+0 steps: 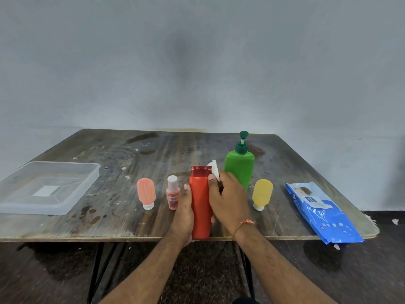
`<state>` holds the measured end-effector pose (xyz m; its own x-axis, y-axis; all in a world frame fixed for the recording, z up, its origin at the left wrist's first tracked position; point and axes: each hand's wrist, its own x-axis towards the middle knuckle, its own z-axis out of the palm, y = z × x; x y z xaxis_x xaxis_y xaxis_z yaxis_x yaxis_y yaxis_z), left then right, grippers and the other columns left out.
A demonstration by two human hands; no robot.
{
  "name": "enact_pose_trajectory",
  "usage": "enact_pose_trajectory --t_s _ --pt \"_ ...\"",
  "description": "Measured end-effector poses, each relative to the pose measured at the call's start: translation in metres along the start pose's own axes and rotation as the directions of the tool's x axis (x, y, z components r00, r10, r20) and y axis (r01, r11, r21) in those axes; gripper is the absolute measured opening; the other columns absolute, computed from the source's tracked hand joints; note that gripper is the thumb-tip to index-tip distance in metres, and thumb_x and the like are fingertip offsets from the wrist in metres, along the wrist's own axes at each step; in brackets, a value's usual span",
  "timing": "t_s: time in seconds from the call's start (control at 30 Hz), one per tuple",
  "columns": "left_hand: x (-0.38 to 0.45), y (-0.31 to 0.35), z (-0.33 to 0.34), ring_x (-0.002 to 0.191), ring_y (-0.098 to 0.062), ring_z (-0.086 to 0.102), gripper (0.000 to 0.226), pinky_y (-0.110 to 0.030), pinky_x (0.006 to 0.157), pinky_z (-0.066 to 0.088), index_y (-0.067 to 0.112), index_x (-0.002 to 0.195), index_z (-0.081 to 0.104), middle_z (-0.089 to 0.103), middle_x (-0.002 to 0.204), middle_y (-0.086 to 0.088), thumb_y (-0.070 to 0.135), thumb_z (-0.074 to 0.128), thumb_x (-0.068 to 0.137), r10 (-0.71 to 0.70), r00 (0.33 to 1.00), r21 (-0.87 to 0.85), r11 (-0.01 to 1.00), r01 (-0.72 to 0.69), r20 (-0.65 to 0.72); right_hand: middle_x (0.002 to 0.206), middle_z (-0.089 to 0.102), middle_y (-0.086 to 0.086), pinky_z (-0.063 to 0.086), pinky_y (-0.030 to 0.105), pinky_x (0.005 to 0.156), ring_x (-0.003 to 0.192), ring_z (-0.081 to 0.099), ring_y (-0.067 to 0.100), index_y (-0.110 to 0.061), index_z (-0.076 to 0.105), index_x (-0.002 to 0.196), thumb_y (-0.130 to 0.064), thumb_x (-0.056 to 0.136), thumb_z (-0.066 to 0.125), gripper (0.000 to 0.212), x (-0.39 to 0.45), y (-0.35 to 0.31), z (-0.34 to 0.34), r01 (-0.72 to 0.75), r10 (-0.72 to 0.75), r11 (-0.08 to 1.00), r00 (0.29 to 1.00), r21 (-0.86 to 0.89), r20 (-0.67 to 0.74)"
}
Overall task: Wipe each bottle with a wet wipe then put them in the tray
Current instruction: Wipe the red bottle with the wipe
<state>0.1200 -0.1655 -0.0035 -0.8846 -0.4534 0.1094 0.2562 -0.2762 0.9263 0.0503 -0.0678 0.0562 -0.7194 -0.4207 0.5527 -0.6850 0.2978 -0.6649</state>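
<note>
The left hand (183, 213) grips the lower body of the red bottle (200, 207), holding it upright at the table's (285, 183) near edge. The right hand (229, 200) curls round the bottle's other side, pressing a white wipe (214, 170) near the cap; how much wipe lies under the palm is hard to tell. Beside them stand a peach tube (146, 193), a small pink bottle (173, 193) and a yellow tube (262, 194). The blue wipes pack (324, 213) lies right. Farther back stands the green pump bottle (240, 167); the clear tray (47, 187) sits left.
</note>
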Motion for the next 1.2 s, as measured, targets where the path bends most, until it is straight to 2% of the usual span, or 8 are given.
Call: enact_pose_trajectory --t_s 0.1,0.2,0.4,0.53,0.77,0.83,0.97,1.2 --pt "0.000 0.000 0.002 0.059 -0.028 0.062 0.086 -0.034 0.060 0.054 0.007 0.106 0.075 0.066 0.079 -0.023 0.070 0.016 0.105 -0.020 1.000 0.002 1.000 0.020 0.024 0.089 0.063 0.001 0.055 0.039 0.059 0.067 0.064 0.024 -0.026 0.064 0.087 -0.048 0.104 0.059 0.028 0.001 -0.001 0.001 -0.224 0.189 0.928 0.972 0.297 0.143" --pt "-0.001 0.000 0.004 0.057 -0.029 0.062 0.097 -0.033 0.060 0.055 0.000 0.096 0.074 0.065 0.077 -0.025 0.079 0.018 0.101 -0.085 0.995 0.038 0.996 0.083 0.059 0.086 0.070 0.008 0.049 0.030 0.042 0.056 0.064 0.023 -0.024 0.073 0.102 -0.054 0.095 0.072 0.031 -0.001 -0.006 -0.001 -0.468 0.318 0.734 0.877 0.492 0.361" --pt "-0.001 0.001 0.005 0.056 -0.030 0.062 0.094 -0.033 0.058 0.055 0.001 0.092 0.075 0.066 0.078 -0.026 0.080 0.023 0.100 -0.117 0.993 0.006 0.993 0.117 0.011 0.085 0.071 0.020 0.047 0.034 0.053 0.065 0.062 0.033 -0.019 0.079 0.099 -0.046 0.082 0.087 0.033 -0.003 -0.008 0.005 -0.537 0.356 0.511 0.843 0.671 0.403" --pt "-0.003 0.002 0.007 0.067 -0.033 0.066 0.084 -0.039 0.068 0.057 0.013 0.091 0.081 0.069 0.085 -0.027 0.067 0.018 0.107 -0.084 0.996 -0.005 0.996 0.084 -0.034 0.080 0.072 0.015 0.050 0.028 0.046 0.062 0.063 0.029 -0.012 0.076 0.092 -0.031 0.080 0.092 0.028 -0.007 -0.014 0.009 -0.462 0.416 0.510 0.871 0.725 0.262" --pt "-0.002 0.000 0.008 0.121 -0.022 0.072 0.063 -0.032 0.096 0.058 0.014 0.130 0.069 0.077 0.125 -0.010 0.049 0.019 0.113 -0.025 0.991 -0.011 1.000 0.024 -0.132 0.092 0.076 0.020 0.062 0.049 0.078 0.078 0.068 0.021 -0.013 0.076 0.093 -0.016 0.077 0.094 0.025 -0.011 -0.016 0.023 -0.326 0.408 0.535 0.907 0.779 0.100" --pt "-0.002 -0.001 0.007 0.113 -0.020 0.075 0.064 -0.030 0.091 0.060 0.016 0.126 0.071 0.080 0.118 -0.009 0.048 0.017 0.113 -0.002 0.990 0.000 1.000 0.002 -0.139 0.098 0.076 0.022 0.063 0.049 0.080 0.082 0.070 0.024 -0.010 0.075 0.100 -0.016 0.081 0.091 0.026 -0.010 -0.016 0.020 -0.371 0.385 0.515 0.905 0.773 0.179" --pt "-0.003 -0.001 0.010 0.067 -0.027 0.070 0.083 -0.035 0.064 0.060 0.016 0.089 0.082 0.072 0.082 -0.022 0.061 0.014 0.109 -0.040 0.996 -0.002 0.999 0.040 -0.075 0.105 0.074 0.026 0.060 0.050 0.078 0.083 0.071 0.028 -0.010 0.074 0.104 -0.026 0.084 0.089 0.029 -0.005 -0.009 0.009 -0.463 0.352 0.508 0.881 0.726 0.316" --pt "-0.004 -0.002 0.010 0.074 -0.019 0.077 0.076 -0.031 0.069 0.064 0.017 0.092 0.084 0.080 0.088 -0.015 0.046 0.017 0.114 -0.016 0.991 0.000 1.000 0.016 -0.130 0.088 0.079 0.002 0.065 0.051 0.079 0.079 0.073 0.017 -0.025 0.077 0.098 -0.032 0.075 0.096 0.031 -0.006 -0.003 0.016 -0.319 0.383 0.691 0.923 0.648 0.047"
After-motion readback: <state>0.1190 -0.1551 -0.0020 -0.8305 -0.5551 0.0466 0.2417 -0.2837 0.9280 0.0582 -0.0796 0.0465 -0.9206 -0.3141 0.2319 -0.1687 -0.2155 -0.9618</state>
